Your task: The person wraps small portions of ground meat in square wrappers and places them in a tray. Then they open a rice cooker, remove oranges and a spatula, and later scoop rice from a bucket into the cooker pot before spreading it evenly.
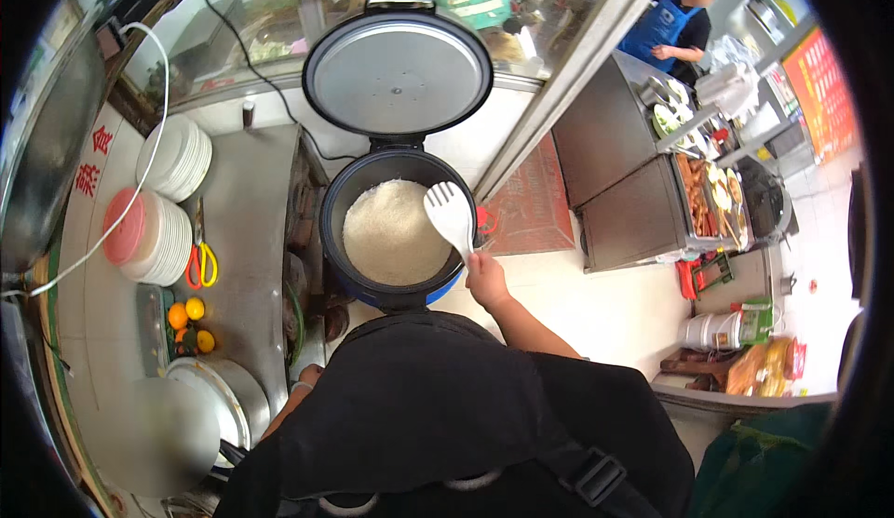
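Note:
My right hand [486, 280] is closed around the handle of a white rice paddle [451, 216] with a slotted, fork-like end. The paddle is tilted over the right rim of a large black rice cooker [333, 239], its slotted end above the inside of the pot. Pale rice [391, 234] lies heaped in the pot, higher at the far side. Behind it the cooker's round lid [399, 76] stands raised. Low on the left, beside the counter, my left hand [309, 375] shows only in part; dark clothing hides its fingers.
On the left metal counter [251, 183] are plate stacks [177, 160], scissors [200, 253], oranges [178, 315] and a big pot [244, 388]. A metal post [568, 80] stands right of the cooker. Farther right, a person in a blue apron [663, 34] is behind a food counter [633, 211].

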Available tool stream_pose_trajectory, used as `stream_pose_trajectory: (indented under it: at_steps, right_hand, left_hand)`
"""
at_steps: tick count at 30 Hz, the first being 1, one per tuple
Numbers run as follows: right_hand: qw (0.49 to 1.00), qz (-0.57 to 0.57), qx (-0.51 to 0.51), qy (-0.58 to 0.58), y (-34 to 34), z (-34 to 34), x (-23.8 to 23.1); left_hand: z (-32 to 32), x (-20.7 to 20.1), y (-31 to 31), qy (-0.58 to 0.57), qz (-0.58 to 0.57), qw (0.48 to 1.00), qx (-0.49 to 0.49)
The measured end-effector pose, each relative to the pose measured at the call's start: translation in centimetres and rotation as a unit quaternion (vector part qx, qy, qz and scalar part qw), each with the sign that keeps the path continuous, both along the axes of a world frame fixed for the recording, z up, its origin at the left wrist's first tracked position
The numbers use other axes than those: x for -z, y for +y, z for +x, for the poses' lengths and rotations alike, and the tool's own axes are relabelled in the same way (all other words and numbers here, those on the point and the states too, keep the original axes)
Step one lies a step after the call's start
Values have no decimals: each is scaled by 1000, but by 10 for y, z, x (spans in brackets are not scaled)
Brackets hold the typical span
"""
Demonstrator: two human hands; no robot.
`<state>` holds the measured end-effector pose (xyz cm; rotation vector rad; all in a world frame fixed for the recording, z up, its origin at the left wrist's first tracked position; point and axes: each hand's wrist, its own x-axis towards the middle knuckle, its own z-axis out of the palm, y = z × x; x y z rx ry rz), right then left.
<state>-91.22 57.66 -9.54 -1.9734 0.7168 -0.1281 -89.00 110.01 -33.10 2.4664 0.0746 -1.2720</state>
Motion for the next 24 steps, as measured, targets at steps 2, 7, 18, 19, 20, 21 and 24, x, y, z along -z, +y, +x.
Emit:
stream_pose_trajectory:
  at_steps: [2, 7, 18, 19, 20, 21, 24]
  right_hand:
    - [984, -169, -51, 30, 3, -6, 1]
    - [993, -113, -8, 28, 19, -12, -6]
    - [990, -101, -67, 75, 26, 4, -15]
    - [991, -97, -71, 54, 27, 1, -17]
    - [990, -96, -85, 59, 27, -2, -21]
    - [990, -88, -88, 61, 26, -6, -25]
    - [990, -59, -93, 88, 19, -11, -33]
  left_hand:
    - [11, -23, -12, -8, 15, 999, 34]
    - [25, -96, -38, -24, 36, 994, 100]
    - [112, -282, -255, -269, -73, 864, 419]
    - [116, -290, -273, -298, -42, 834, 462]
    - [119, -295, -284, -285, -28, 839, 464]
    - [123, -297, -294, -285, -19, 838, 465]
    - [135, -291, -310, -253, 42, 879, 402]
